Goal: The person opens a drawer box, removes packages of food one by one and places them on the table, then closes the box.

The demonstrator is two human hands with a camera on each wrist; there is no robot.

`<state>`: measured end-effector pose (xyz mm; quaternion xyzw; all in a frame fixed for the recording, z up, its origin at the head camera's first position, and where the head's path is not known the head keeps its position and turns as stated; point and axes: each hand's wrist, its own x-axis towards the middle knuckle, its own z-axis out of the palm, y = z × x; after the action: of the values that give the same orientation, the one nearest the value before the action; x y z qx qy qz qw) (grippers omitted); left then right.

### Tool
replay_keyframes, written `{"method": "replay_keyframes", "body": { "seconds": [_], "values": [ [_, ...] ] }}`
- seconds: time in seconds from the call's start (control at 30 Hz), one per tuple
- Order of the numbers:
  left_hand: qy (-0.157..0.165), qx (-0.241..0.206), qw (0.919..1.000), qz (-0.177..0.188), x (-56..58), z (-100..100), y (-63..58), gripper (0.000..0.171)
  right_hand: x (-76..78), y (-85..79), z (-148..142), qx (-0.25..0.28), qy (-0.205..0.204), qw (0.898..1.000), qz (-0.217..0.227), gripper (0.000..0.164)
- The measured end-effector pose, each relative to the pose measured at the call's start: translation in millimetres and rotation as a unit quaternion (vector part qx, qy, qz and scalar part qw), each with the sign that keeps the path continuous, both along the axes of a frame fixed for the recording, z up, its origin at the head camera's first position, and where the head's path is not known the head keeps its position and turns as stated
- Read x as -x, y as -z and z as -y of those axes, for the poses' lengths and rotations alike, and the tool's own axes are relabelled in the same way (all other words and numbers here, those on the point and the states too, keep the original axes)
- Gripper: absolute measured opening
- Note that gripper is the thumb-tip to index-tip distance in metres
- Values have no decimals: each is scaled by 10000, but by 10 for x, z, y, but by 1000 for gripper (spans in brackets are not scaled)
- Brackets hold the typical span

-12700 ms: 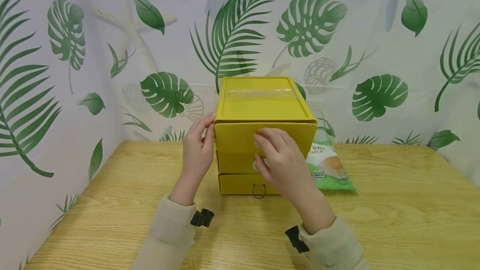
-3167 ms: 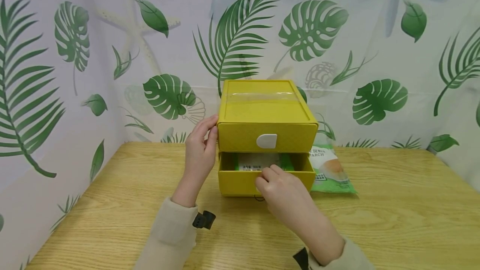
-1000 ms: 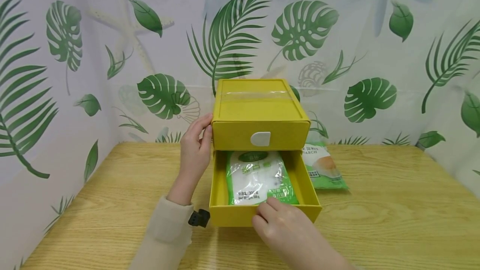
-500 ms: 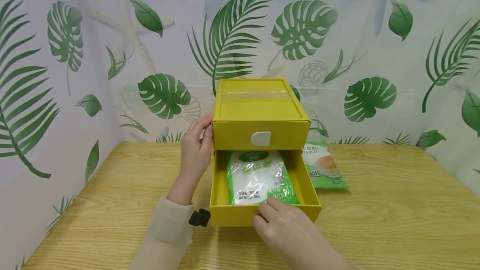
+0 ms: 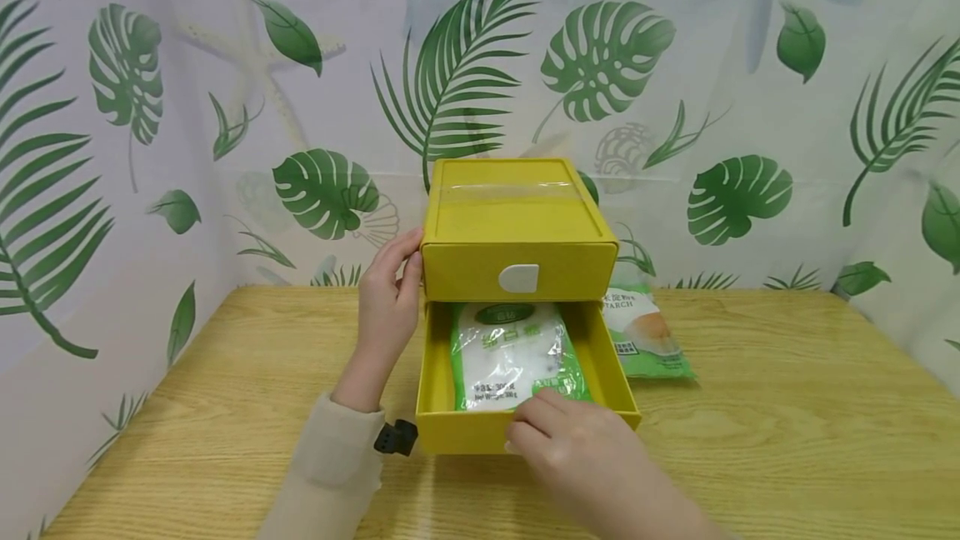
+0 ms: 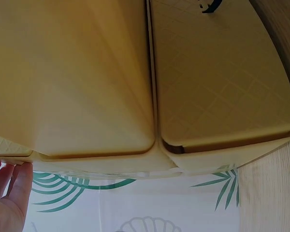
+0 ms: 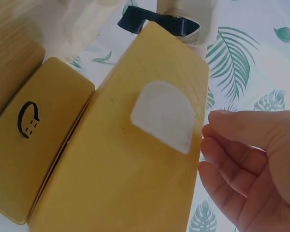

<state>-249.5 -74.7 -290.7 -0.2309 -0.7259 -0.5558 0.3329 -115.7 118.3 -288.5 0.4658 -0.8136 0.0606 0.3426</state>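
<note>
A yellow drawer box (image 5: 517, 215) stands on the table, its middle drawer (image 5: 453, 433) pulled far out. Inside that drawer lies a green-and-white plastic bag of white contents (image 5: 510, 357), marked 300 g. My left hand (image 5: 387, 294) rests against the box's upper left side, fingers fairly straight. My right hand (image 5: 588, 457) is at the drawer's front rim; in the right wrist view its loosely bent fingers (image 7: 224, 159) are by the front panel's edge, off the white pull tab (image 7: 164, 116). Whether they touch the rim, I cannot tell.
The top drawer (image 5: 457, 273) is closed, with a white tab (image 5: 519, 278). The bottom drawer (image 7: 43, 130) is closed and has a black loop pull (image 7: 28, 118). A green starch packet (image 5: 648, 336) lies right of the box on the wooden table (image 5: 780, 407). A leaf-patterned sheet hangs behind.
The middle drawer was shut at first, then my right hand drew it out toward me, baring the bag. In the last half second that hand came off the tab and rose slightly. My left hand stayed.
</note>
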Motion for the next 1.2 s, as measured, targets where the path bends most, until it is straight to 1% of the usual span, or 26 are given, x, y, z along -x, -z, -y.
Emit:
{"method": "replay_keyframes", "body": {
  "seconds": [0.13, 0.2, 0.23, 0.37, 0.43, 0.5, 0.63, 0.67, 0.7, 0.73, 0.8, 0.87, 0.97, 1.2],
  "values": [
    [-19, 16, 10000, 19, -2, -4, -1, 26, 10, -30, -40, 102, -22, 9999, 67, 12],
    [-27, 22, 10000, 33, -2, -4, -1, 26, 23, -35, -51, 167, -53, 9998, -15, 2],
    [-35, 24, 10000, 38, -7, -1, 2, 26, 28, -33, -51, 212, -76, 9997, -54, 9],
    [-60, 42, 10000, -7, -16, 10, 6, 26, 54, -24, -42, 394, -63, 9988, -281, 46],
    [-85, 49, 9999, -50, -21, 13, 1, 25, 64, -21, -40, 437, -5, 9984, -351, 50],
    [-102, 57, 9999, -82, -20, 14, -1, 25, 73, -16, -47, 440, 34, 9984, -363, 49],
    [-123, 98, 9998, -133, -17, 9, -2, 25, 71, -9, -69, 366, 156, 9991, -146, 13],
    [-118, 102, 9998, -145, -14, 7, 0, 25, 70, -6, -74, 352, 196, 9991, -104, 6],
    [-116, 106, 9998, -152, -14, 6, 0, 25, 70, -4, -77, 339, 240, 9991, -82, 7],
    [-111, 104, 9997, -165, -13, 4, -2, 25, 69, -3, -80, 326, 274, 9991, -42, 13],
    [-87, 80, 9998, -176, -12, 1, -3, 25, 71, 2, -86, 296, 312, 9991, -37, 11],
    [-64, 58, 9998, -179, -11, 2, -5, 25, 75, 7, -91, 295, 286, 9992, -36, 5],
    [-42, 29, 9999, -165, -7, 3, -5, 25, 76, 9, -98, 262, 220, 9994, 25, 4],
    [-41, 34, 9999, -93, -13, 3, -5, 25, 70, 7, -92, 250, 242, 9994, 61, 13]
  ]
}}
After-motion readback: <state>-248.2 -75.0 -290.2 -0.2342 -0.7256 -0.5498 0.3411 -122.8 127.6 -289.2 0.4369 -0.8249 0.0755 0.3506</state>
